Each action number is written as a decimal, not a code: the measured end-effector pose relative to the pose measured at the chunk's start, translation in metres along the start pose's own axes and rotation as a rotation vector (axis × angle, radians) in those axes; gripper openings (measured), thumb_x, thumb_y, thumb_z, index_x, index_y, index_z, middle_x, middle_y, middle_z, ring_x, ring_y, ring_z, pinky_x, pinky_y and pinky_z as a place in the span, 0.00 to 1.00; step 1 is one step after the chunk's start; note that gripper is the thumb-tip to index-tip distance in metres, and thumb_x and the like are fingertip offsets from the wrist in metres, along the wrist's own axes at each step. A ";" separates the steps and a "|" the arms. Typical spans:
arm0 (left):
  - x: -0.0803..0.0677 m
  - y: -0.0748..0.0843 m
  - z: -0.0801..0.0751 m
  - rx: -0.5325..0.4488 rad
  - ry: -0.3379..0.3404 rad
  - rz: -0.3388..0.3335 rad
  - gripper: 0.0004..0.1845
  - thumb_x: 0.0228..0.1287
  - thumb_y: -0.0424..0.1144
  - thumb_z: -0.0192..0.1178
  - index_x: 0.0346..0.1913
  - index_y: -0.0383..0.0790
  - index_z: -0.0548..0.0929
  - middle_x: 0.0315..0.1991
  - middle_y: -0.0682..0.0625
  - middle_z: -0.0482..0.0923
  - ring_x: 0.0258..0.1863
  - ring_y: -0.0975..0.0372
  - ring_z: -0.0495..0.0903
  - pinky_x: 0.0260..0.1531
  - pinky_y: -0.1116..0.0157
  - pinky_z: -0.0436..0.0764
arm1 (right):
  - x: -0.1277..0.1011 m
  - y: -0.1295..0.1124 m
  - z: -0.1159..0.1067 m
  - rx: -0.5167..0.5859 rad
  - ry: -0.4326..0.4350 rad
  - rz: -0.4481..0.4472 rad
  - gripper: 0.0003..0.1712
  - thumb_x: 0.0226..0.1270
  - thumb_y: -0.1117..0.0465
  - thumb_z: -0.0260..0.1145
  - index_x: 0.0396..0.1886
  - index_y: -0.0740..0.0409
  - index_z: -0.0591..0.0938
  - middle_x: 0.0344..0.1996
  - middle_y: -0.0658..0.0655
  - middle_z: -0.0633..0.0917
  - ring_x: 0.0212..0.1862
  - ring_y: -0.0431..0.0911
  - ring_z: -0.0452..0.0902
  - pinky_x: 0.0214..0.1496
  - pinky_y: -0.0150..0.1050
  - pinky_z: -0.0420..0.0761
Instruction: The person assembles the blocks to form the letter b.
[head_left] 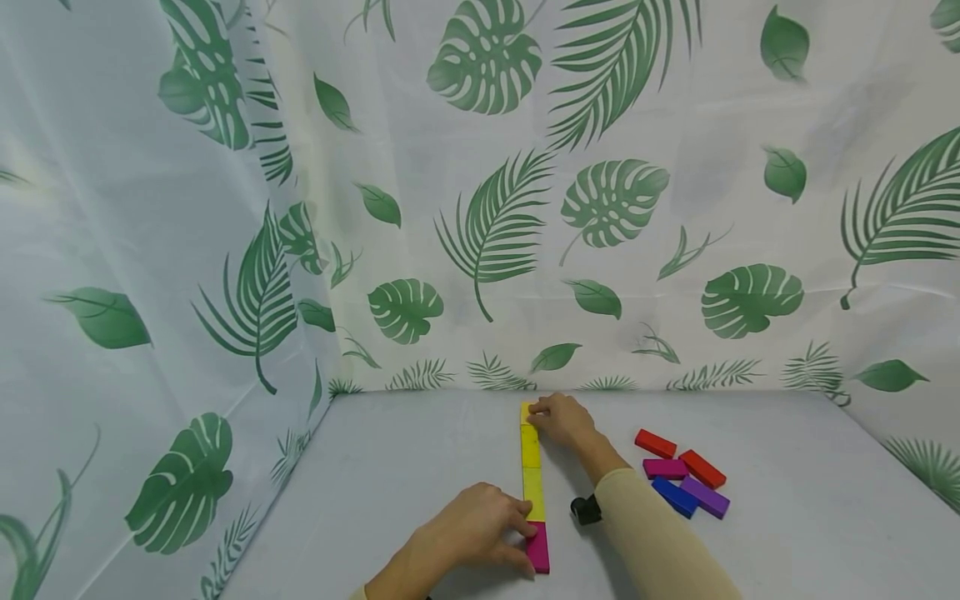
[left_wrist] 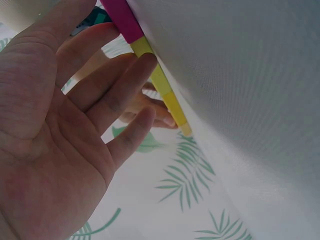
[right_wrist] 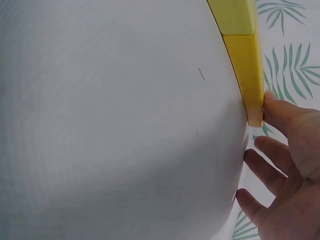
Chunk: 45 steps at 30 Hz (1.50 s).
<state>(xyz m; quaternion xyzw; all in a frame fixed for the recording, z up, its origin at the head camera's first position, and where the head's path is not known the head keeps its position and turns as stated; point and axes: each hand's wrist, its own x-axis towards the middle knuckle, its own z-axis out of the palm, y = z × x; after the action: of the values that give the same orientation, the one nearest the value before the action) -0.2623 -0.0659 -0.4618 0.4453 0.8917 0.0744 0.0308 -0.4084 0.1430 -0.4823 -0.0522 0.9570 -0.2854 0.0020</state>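
A straight row of blocks lies on the white table (head_left: 420,467): several yellow blocks (head_left: 531,467) and a magenta block (head_left: 537,547) at the near end. My left hand (head_left: 527,542) rests flat against the row's near left side, its straight fingertips touching the magenta and the nearest yellow block. In the left wrist view the left hand (left_wrist: 115,75) shows an open palm beside the magenta block (left_wrist: 122,20) and the yellow blocks (left_wrist: 167,95). My right hand (head_left: 537,414) touches the far yellow end. The right wrist view shows the right hand's fingers (right_wrist: 280,112) against the end of the yellow blocks (right_wrist: 247,60).
Loose blocks lie in a cluster to the right: two red blocks (head_left: 655,442) (head_left: 702,468), a magenta block (head_left: 664,468), a blue block (head_left: 674,497) and a purple block (head_left: 704,497). A leaf-print curtain (head_left: 480,208) hangs behind and to the left of the table.
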 end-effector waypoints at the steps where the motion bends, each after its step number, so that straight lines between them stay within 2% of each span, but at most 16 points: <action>1: 0.000 0.000 0.000 -0.002 -0.001 -0.002 0.24 0.55 0.65 0.74 0.53 0.61 0.91 0.56 0.61 0.87 0.53 0.73 0.85 0.54 0.71 0.81 | 0.000 0.000 0.000 0.002 -0.002 0.001 0.19 0.75 0.52 0.68 0.59 0.54 0.88 0.70 0.61 0.80 0.73 0.62 0.71 0.73 0.63 0.69; 12: 0.000 0.000 0.000 -0.007 -0.002 -0.010 0.24 0.55 0.64 0.74 0.54 0.61 0.91 0.57 0.61 0.87 0.53 0.73 0.85 0.55 0.71 0.81 | 0.004 0.001 -0.001 -0.012 -0.010 0.009 0.19 0.75 0.52 0.68 0.60 0.52 0.88 0.68 0.61 0.81 0.72 0.61 0.72 0.73 0.63 0.70; 19: 0.000 0.001 -0.003 0.018 0.015 0.010 0.24 0.55 0.64 0.75 0.52 0.60 0.92 0.56 0.60 0.88 0.52 0.73 0.85 0.53 0.72 0.81 | 0.003 0.000 -0.001 -0.002 -0.018 0.031 0.19 0.75 0.51 0.68 0.61 0.51 0.87 0.69 0.61 0.80 0.72 0.61 0.72 0.73 0.63 0.70; 25: -0.001 0.001 -0.003 0.012 0.016 0.005 0.24 0.54 0.64 0.75 0.52 0.60 0.92 0.57 0.60 0.87 0.52 0.72 0.85 0.54 0.71 0.81 | 0.000 0.000 0.000 -0.009 -0.025 0.025 0.20 0.76 0.51 0.67 0.62 0.51 0.87 0.66 0.61 0.81 0.70 0.61 0.74 0.72 0.62 0.72; 28: 0.000 0.001 -0.002 0.006 0.013 0.006 0.24 0.55 0.65 0.75 0.53 0.60 0.92 0.57 0.60 0.87 0.52 0.72 0.85 0.54 0.71 0.81 | -0.002 0.003 0.000 -0.011 -0.014 0.000 0.22 0.76 0.51 0.67 0.65 0.51 0.85 0.67 0.62 0.80 0.69 0.61 0.74 0.71 0.62 0.72; 35: 0.000 0.002 -0.002 0.016 0.028 0.025 0.24 0.55 0.64 0.75 0.53 0.60 0.92 0.57 0.59 0.87 0.53 0.73 0.85 0.54 0.73 0.81 | -0.010 0.006 -0.009 0.095 0.025 -0.056 0.31 0.75 0.49 0.67 0.74 0.52 0.77 0.70 0.64 0.78 0.66 0.62 0.77 0.68 0.62 0.76; 38: 0.000 0.002 -0.002 0.030 0.034 0.022 0.24 0.54 0.65 0.75 0.52 0.60 0.92 0.57 0.59 0.87 0.53 0.73 0.85 0.54 0.72 0.80 | -0.014 0.006 -0.013 0.105 0.033 -0.082 0.34 0.75 0.47 0.67 0.75 0.52 0.75 0.72 0.63 0.76 0.67 0.62 0.77 0.68 0.63 0.76; 45: -0.001 0.002 -0.002 0.014 0.020 0.013 0.24 0.55 0.64 0.75 0.53 0.60 0.92 0.57 0.59 0.87 0.52 0.72 0.86 0.54 0.72 0.81 | -0.030 0.008 -0.011 0.126 0.048 -0.150 0.34 0.74 0.46 0.67 0.75 0.52 0.75 0.76 0.64 0.71 0.74 0.65 0.69 0.73 0.67 0.69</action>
<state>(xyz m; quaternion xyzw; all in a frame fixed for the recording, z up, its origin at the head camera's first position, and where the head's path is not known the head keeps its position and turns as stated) -0.2607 -0.0655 -0.4596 0.4506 0.8896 0.0731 0.0182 -0.3796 0.1589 -0.4788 -0.1167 0.9304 -0.3453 -0.0391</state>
